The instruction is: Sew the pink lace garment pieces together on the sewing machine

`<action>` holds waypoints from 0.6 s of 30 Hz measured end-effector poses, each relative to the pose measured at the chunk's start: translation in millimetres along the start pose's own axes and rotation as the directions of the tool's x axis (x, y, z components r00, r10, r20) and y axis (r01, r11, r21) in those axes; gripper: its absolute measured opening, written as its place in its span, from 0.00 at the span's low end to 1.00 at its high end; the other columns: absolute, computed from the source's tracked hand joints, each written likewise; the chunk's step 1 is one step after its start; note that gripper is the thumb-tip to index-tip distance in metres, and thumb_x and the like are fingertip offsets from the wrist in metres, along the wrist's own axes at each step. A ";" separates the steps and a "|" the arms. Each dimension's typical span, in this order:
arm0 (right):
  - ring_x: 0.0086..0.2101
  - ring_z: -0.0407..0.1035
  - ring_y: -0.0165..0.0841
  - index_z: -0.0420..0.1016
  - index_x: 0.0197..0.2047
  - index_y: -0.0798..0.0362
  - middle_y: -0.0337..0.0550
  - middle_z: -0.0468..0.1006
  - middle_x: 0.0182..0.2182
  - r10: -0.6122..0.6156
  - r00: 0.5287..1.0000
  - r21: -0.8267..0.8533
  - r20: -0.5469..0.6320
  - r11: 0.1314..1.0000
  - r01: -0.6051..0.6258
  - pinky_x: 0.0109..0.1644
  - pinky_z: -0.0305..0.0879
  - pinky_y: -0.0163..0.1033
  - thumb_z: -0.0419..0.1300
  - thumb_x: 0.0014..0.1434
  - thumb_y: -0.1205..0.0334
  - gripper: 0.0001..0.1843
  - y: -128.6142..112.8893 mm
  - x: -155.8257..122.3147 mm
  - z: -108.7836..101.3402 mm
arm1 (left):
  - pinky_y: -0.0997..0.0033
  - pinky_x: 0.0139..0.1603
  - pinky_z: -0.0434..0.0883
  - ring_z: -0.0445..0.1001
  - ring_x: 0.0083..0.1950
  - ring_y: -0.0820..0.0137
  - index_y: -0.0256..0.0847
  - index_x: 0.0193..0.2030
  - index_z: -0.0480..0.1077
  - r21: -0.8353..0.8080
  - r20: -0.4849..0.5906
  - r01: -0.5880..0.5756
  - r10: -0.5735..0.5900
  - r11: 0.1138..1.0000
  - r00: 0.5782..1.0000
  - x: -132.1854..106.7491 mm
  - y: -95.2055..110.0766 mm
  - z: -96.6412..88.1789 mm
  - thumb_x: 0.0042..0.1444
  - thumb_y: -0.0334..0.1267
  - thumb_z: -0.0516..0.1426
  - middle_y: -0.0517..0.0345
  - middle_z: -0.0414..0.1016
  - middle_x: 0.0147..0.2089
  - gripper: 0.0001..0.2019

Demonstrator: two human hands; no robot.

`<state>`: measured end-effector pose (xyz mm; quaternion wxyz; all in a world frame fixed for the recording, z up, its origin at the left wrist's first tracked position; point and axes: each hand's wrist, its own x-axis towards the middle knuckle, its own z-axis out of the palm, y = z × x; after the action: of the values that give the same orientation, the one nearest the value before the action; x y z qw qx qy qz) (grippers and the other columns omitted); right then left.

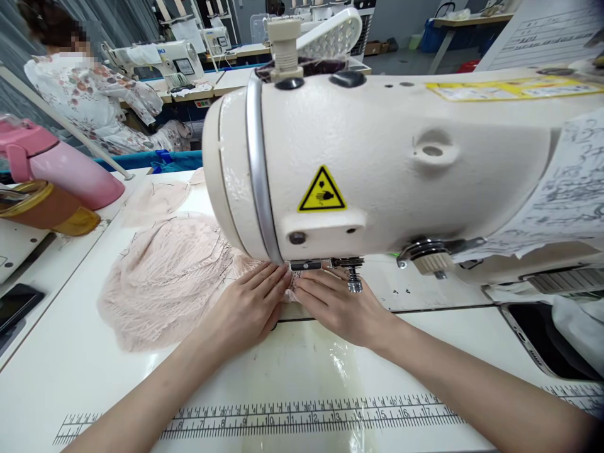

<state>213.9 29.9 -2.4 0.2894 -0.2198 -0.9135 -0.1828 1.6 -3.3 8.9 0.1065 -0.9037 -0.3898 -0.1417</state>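
Observation:
A cream sewing machine (387, 157) fills the upper middle, its head hiding the needle. Pale pink lace fabric (165, 283) lies bunched on the white table (70, 377) to the left and runs under the presser foot (352, 274). My left hand (248, 305) lies flat on the fabric's edge, fingers stretched toward the foot. My right hand (337, 305) rests beside it, fingers flat and pressing the fabric just in front of the foot. The fingertips of both hands nearly meet under the machine head.
A pink bottle (61, 167) and a brown-gold item (47, 211) lie at the left. Phones sit at far left (14, 305) and right (542, 340). A printed ruler (306, 418) runs along the near table edge. Another person (89, 88) sits at a machine behind.

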 end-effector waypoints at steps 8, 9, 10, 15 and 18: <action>0.40 0.67 0.28 0.73 0.34 0.54 0.40 0.78 0.36 0.044 0.999 -0.032 -0.010 0.998 -0.045 0.38 0.59 0.38 0.53 0.62 0.73 0.09 -1.7 -1.5 2.1 | 0.56 0.55 0.75 0.74 0.56 0.56 0.27 0.56 0.69 0.029 0.007 0.027 -0.028 0.999 1.000 3.0 6.2 -1.2 0.63 0.33 0.49 0.42 0.73 0.56 0.18; 0.40 0.67 0.28 0.73 0.34 0.55 0.40 0.78 0.36 0.045 0.999 -0.036 -0.012 0.998 -0.046 0.39 0.59 0.39 0.54 0.61 0.72 0.08 -1.6 -1.5 2.1 | 0.56 0.54 0.75 0.74 0.56 0.56 0.27 0.56 0.70 0.044 0.000 0.025 -0.025 0.999 1.000 3.4 7.0 -1.4 0.63 0.33 0.49 0.41 0.73 0.56 0.18; 0.40 0.67 0.28 0.73 0.34 0.55 0.40 0.78 0.36 0.046 0.999 -0.040 -0.011 0.998 -0.046 0.39 0.59 0.39 0.54 0.61 0.73 0.08 -1.4 -1.5 2.0 | 0.56 0.54 0.76 0.75 0.55 0.55 0.27 0.55 0.70 0.062 -0.008 0.021 -0.020 0.998 1.000 3.8 7.7 -1.4 0.63 0.33 0.49 0.41 0.74 0.56 0.18; 0.38 0.68 0.29 0.75 0.36 0.55 0.38 0.78 0.36 0.082 0.997 -0.075 0.004 0.994 -0.082 0.34 0.56 0.39 0.57 0.59 0.71 0.06 0.2 -2.7 0.9 | 0.57 0.52 0.76 0.75 0.55 0.56 0.27 0.55 0.70 0.116 -0.024 0.017 -0.014 0.993 1.000 3.6 10.0 0.4 0.63 0.34 0.49 0.40 0.74 0.55 0.18; 0.34 0.69 0.27 0.75 0.39 0.53 0.36 0.78 0.39 0.095 0.995 -0.102 0.026 0.990 -0.092 0.29 0.54 0.40 0.58 0.60 0.67 0.06 1.1 -4.6 0.2 | 0.57 0.52 0.76 0.74 0.55 0.54 0.26 0.55 0.70 0.110 -0.030 0.027 -0.024 0.994 0.999 3.2 11.1 1.4 0.63 0.33 0.50 0.39 0.75 0.54 0.18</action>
<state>217.7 29.5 -5.1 0.2721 -0.2797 -0.8961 -0.2113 12.1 -8.1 7.8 0.1600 -0.8892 -0.4071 -0.1341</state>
